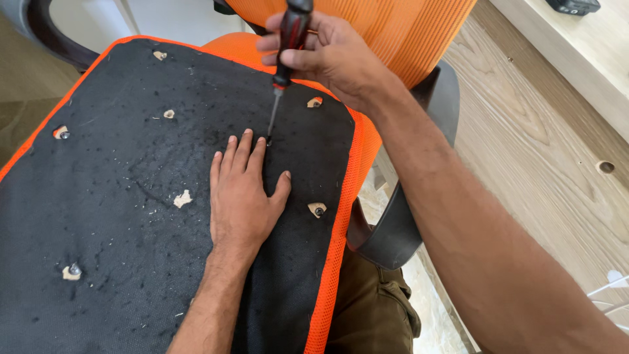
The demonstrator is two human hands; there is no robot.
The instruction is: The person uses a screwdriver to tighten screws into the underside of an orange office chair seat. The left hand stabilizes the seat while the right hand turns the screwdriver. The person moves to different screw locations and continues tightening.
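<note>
Black fabric underside of the orange mesh chair seat (118,196) is being pinned flat by the left hand (241,196), fingers spread and holding nothing, steadying it while the right hand (327,56) is gripping the red-and-black screwdriver (286,59) upright, its tip on a screw hole.

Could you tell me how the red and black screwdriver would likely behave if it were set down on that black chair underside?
The screwdriver looks stiff, with a thin straight metal shaft. Its rounded handle might roll, though the fuzzy black fabric panel would probably slow it. The right hand grips it fully in its fingers, so it seems light.
</note>
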